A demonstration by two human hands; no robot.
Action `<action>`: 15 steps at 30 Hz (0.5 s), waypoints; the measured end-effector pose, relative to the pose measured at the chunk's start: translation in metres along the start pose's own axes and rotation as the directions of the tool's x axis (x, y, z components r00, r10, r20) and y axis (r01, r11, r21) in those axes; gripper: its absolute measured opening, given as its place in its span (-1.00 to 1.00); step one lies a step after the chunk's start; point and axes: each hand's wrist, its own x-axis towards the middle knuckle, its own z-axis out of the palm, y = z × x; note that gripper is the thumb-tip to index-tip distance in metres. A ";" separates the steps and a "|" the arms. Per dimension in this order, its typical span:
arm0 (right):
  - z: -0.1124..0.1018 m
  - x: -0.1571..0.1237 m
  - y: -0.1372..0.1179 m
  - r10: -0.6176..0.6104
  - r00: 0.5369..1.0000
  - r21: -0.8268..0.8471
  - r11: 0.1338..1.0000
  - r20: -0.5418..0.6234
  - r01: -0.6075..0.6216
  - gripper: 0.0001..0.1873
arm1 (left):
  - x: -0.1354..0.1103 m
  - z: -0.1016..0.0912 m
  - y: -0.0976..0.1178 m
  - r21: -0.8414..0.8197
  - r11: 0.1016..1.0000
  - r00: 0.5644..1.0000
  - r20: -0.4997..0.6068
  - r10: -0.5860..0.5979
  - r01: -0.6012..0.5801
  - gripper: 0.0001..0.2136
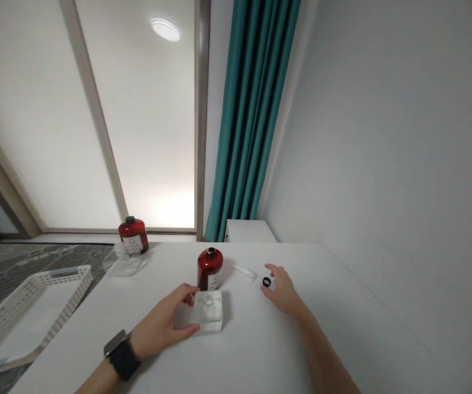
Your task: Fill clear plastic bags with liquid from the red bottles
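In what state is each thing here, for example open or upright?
Near red bottle: upright, mouth apparently open.
Far red bottle: upright, capped.
Clear block: whether open, cannot tell.
Black ring: off the bottles.
Pale stem: lying down.
Curtain: gathered in folds.
Basket: right side up.

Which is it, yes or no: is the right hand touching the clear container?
No, the right hand is at the small black ring, well apart from the clear container.
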 end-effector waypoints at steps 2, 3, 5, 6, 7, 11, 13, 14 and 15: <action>0.002 -0.001 0.000 0.022 1.000 -0.047 0.999 0.016 -0.021 -0.50 | 0.000 0.000 0.000 0.006 1.000 1.000 -0.001 -0.004 0.004 -0.53; 0.003 -0.001 0.000 0.032 0.999 -0.069 0.997 0.023 -0.031 -0.53 | 0.000 0.000 0.000 0.009 1.000 1.000 -0.003 -0.004 0.004 -0.53; 0.003 0.000 -0.001 0.049 0.998 -0.101 0.994 0.038 -0.045 -0.54 | 0.001 0.000 0.000 0.013 1.000 1.000 -0.005 -0.002 0.003 -0.53; 0.003 0.000 -0.001 0.054 0.998 -0.112 0.992 0.045 -0.049 -0.54 | 0.001 0.000 0.000 0.014 1.000 1.000 -0.004 -0.002 0.002 -0.53; 0.003 0.000 -0.002 0.058 0.997 -0.121 0.991 0.051 -0.052 -0.54 | 0.000 0.000 0.000 0.015 1.000 1.000 0.000 -0.003 0.003 -0.53; 0.000 0.000 -0.005 0.063 0.995 -0.131 0.990 0.073 -0.053 -0.59 | 0.000 0.000 -0.001 0.015 1.000 1.000 0.011 -0.009 0.009 -0.53; -0.001 0.000 -0.006 0.062 0.995 -0.122 0.991 0.081 -0.052 -0.64 | 0.000 0.000 -0.001 0.018 1.000 1.000 0.012 -0.014 0.014 -0.53; -0.001 0.000 -0.006 0.062 0.995 -0.114 0.992 0.084 -0.052 -0.65 | 0.000 0.000 -0.001 0.019 1.000 1.000 0.012 -0.018 0.017 -0.53; -0.001 0.000 -0.006 0.062 0.994 -0.103 0.993 0.087 -0.053 -0.68 | 0.000 0.000 0.000 0.019 1.000 1.000 0.013 -0.019 0.019 -0.53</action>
